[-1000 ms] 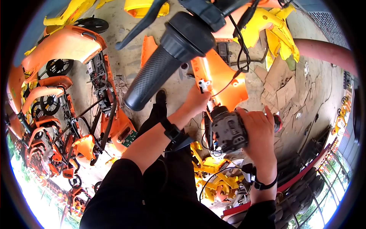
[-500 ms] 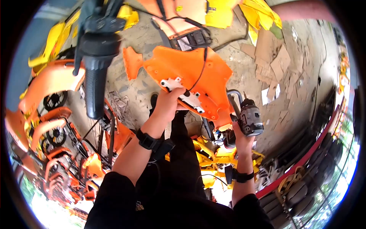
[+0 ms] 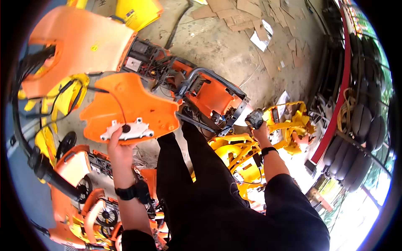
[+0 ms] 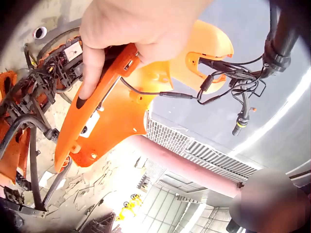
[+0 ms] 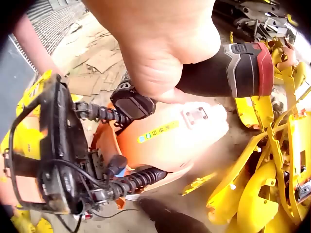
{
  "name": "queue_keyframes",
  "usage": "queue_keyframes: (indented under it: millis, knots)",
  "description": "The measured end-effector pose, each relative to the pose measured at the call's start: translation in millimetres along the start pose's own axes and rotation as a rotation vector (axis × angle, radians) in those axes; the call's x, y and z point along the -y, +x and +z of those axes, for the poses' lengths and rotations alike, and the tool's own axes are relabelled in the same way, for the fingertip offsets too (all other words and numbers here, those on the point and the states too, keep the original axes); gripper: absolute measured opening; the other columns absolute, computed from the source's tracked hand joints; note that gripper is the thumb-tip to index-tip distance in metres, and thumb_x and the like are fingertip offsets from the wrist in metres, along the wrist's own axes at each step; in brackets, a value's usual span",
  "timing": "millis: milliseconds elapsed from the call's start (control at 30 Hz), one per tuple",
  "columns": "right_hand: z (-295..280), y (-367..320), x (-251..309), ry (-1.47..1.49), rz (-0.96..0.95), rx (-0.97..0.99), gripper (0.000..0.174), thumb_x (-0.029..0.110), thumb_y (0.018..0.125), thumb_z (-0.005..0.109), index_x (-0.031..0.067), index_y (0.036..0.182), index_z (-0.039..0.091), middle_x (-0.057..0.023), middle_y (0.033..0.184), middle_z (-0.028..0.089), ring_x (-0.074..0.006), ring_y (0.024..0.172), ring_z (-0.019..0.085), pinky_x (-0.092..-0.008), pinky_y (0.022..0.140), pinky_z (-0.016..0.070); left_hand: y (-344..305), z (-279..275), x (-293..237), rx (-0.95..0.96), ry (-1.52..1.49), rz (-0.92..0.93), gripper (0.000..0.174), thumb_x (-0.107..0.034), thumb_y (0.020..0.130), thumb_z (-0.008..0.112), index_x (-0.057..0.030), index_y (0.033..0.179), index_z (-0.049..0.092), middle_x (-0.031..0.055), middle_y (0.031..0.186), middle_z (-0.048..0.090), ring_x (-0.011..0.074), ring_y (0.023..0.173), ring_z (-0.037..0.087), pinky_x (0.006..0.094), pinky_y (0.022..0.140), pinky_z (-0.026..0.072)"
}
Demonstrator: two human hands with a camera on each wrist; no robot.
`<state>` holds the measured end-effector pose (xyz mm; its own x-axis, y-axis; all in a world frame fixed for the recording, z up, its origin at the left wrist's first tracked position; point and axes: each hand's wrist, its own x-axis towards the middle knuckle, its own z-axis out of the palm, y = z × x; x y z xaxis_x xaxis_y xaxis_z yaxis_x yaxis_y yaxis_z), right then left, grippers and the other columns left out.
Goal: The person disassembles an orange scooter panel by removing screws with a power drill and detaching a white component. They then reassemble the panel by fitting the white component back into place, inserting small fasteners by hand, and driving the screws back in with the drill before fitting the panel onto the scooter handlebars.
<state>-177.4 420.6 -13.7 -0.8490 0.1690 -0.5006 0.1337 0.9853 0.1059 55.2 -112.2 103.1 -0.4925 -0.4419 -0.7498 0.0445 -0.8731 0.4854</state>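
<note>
My left hand grips the lower edge of an orange body panel, thumb on its inner face and fingers behind. A white lamp-like unit is fixed inside that panel, and a thin black cable runs from it toward the handlebar wiring in the left wrist view. Over to the right, my right hand holds a cordless drill, its fingers wrapped round the black grip. The red-edged battery end sticks out past the palm in the right wrist view.
A partly stripped orange scooter stands ahead, its frame bare. Its handlebar grip juts in at left. Yellow body parts are piled at right, near grey seats. Cardboard lies on the floor, and more scooters crowd the lower left.
The orange panel has swung away to the left in my left hand, its inner face turned upward. My right hand and the drill have moved off it, rightward and lower, toward the yellow parts.
</note>
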Motion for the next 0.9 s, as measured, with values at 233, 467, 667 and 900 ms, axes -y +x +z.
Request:
queue_keyframes:
  millis: [233, 467, 667, 900]
  knots:
    - [80, 40, 51, -0.021, -0.061, 0.0, 0.058, 0.014, 0.075, 0.072, 0.0054, 0.125, 0.043, -0.0221, 0.122, 0.053, -0.0423, 0.118, 0.046, -0.05, 0.099, 0.0386, 1, -11, -4, -0.038, 0.159, 0.061, 0.026, -0.016, 0.094, 0.053, -0.0016, 0.115, 0.059, 0.0104, 0.114, 0.066, 0.0279, 0.104, 0.066, 0.0479, 0.086, 0.0573]
    - [122, 72, 62, 0.034, -0.203, -0.028, 0.051, 0.027, 0.085, 0.063, 0.0064, 0.127, 0.042, -0.025, 0.12, 0.051, -0.0436, 0.112, 0.05, -0.051, 0.094, 0.0421, 3, 23, 5, -0.156, 0.221, 0.093, 0.025, -0.016, 0.093, 0.054, -0.0027, 0.114, 0.059, 0.0105, 0.108, 0.068, 0.026, 0.095, 0.068, 0.0405, 0.07, 0.0594]
    - [101, 69, 45, 0.157, -0.194, -0.03, 0.087, 0.027, 0.067, 0.079, 0.0049, 0.138, 0.035, -0.0226, 0.125, 0.049, -0.0424, 0.117, 0.048, -0.0495, 0.098, 0.0427, 10, 21, 11, -0.144, 0.13, 0.082, 0.023, -0.011, 0.089, 0.06, -0.0033, 0.111, 0.062, 0.0091, 0.108, 0.066, 0.0252, 0.102, 0.064, 0.0449, 0.084, 0.0553]
    - [-98, -37, 153, 0.88, -0.468, -0.109, 0.026, 0.008, 0.096, 0.056, 0.0001, 0.121, 0.056, -0.0053, 0.097, 0.063, -0.011, 0.088, 0.058, -0.0233, 0.078, 0.0485, -7, 50, 13, -0.152, 0.147, 0.109, 0.027, -0.011, 0.088, 0.062, -0.0026, 0.113, 0.058, 0.0062, 0.102, 0.067, 0.02, 0.098, 0.066, 0.0401, 0.072, 0.0591]
